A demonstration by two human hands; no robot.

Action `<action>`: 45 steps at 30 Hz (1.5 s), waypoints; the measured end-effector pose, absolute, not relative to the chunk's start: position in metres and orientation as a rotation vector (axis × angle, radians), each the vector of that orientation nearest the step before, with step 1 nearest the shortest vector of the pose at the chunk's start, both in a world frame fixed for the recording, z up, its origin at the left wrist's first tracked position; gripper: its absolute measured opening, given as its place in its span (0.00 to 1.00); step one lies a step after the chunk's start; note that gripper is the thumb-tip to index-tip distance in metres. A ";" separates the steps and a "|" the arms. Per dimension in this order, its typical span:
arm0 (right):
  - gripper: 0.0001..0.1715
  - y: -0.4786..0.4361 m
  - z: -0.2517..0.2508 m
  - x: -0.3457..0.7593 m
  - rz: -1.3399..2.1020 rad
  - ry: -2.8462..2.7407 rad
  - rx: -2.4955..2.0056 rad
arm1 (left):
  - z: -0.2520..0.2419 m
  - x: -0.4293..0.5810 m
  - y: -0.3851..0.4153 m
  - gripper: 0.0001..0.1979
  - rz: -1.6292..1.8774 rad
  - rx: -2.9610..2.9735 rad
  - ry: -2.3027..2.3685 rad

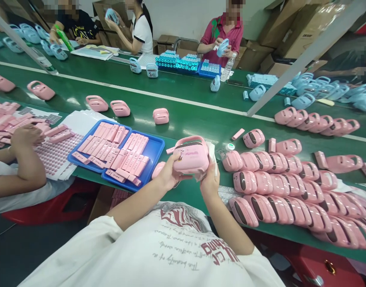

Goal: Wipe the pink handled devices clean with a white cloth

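A pink plastic case with a carrying handle (pixel 191 158) is held up in front of my chest, its printed face towards me. My left hand (pixel 169 175) grips its left side. My right hand (pixel 210 182) is closed on a white cloth (pixel 212 153), which lies against the case's right side. Part of the cloth and some fingers are hidden behind the case. Just left of my left hand, another pink case (pixel 158 170) is partly covered by my forearm. Blue trays (pixel 157 149) with small printed pink bars (pixel 135 162) lie further left.
Rows of pink cases (pixel 269 183) cover the bench to my right. More pink cases (pixel 120 108) stand along the green bench (pixel 197 119). At left, a co-worker's hand (pixel 27 135) is among pink bars. Across the bench, people handle blue cases (pixel 222 48). A slanted post (pixel 290 67) stands at right.
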State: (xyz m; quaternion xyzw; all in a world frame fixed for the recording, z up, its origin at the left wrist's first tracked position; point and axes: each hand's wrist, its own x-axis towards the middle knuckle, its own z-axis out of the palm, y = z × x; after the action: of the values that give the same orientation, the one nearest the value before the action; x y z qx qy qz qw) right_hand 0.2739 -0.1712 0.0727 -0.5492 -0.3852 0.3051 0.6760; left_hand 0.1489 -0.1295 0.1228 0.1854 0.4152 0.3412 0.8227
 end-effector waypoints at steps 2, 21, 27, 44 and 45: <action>0.30 -0.167 0.083 0.272 0.522 -0.899 -1.236 | 0.126 0.154 -0.132 0.24 0.619 0.329 0.859; 0.30 -0.168 0.075 0.296 0.131 -0.712 -1.269 | 0.145 0.156 -0.137 0.35 0.539 0.130 0.692; 0.27 -0.183 0.093 0.290 0.063 -1.260 -1.360 | 0.147 0.156 -0.141 0.34 0.491 0.007 0.679; 0.42 -0.177 0.111 0.263 0.880 -0.684 -1.374 | 0.132 0.149 -0.146 0.36 0.350 0.076 0.555; 0.43 -0.173 0.115 0.266 0.992 -0.574 -1.365 | 0.128 0.148 -0.146 0.36 0.329 0.117 0.541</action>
State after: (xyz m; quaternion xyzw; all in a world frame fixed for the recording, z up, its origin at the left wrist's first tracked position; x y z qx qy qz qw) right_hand 0.2659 -0.1735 0.1146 -0.5958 -0.2503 0.4330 0.6284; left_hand 0.1483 -0.1458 0.1276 0.0576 0.2657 0.1615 0.9487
